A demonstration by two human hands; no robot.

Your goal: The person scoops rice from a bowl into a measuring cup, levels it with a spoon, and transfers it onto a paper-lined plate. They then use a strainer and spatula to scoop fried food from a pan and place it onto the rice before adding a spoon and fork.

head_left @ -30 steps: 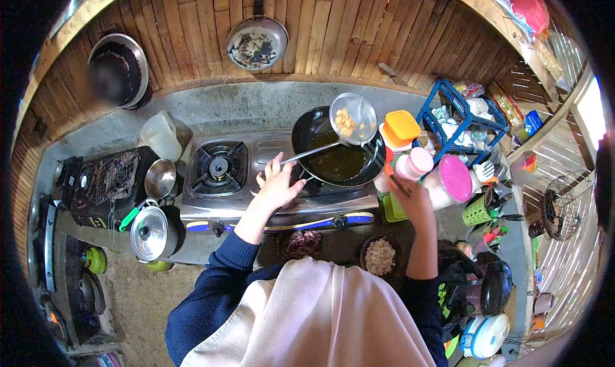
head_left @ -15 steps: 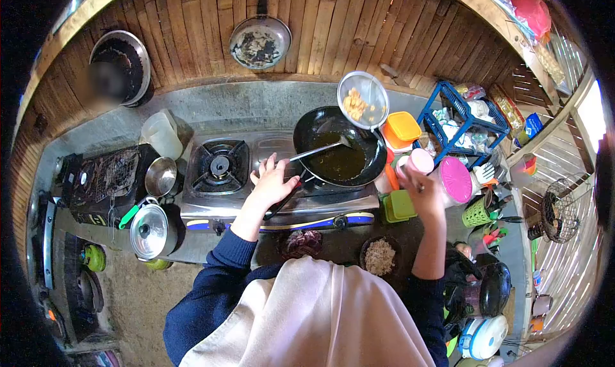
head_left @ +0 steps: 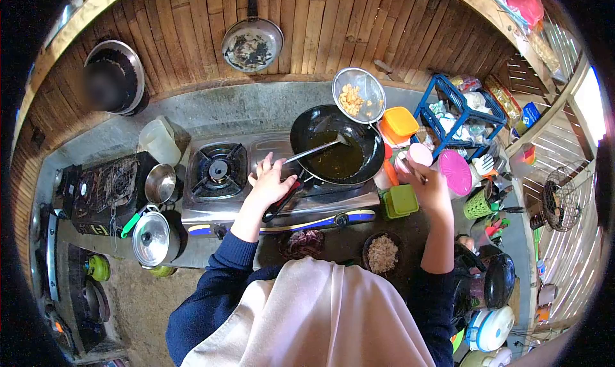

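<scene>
My left hand (head_left: 270,182), fingers spread, is over the stove's front edge, by the wok's black and red handle (head_left: 280,202) and the end of a metal spatula (head_left: 315,152). The spatula rests in a black wok (head_left: 336,162) with dark oil on the right burner. At the right, my right hand (head_left: 430,186) has its fingers bent at the near side of a pale pink container (head_left: 420,154); the fingertips are partly hidden. Beside it are a magenta-lidded tub (head_left: 455,173) and a green container (head_left: 401,201). A strainer (head_left: 359,95) with fried pieces is at the wok's far rim.
An orange-yellow box (head_left: 400,123) and a blue rack (head_left: 458,114) are behind on the right. A bowl of chopped food (head_left: 382,252) sits in front of the stove. At left are a bare burner (head_left: 218,170), a lidded pot (head_left: 151,239) and a grill (head_left: 107,186).
My right hand has moved slightly up to the pale pink container and is less blurred. My left hand stays near the wok handle. The whole view has shifted a little.
</scene>
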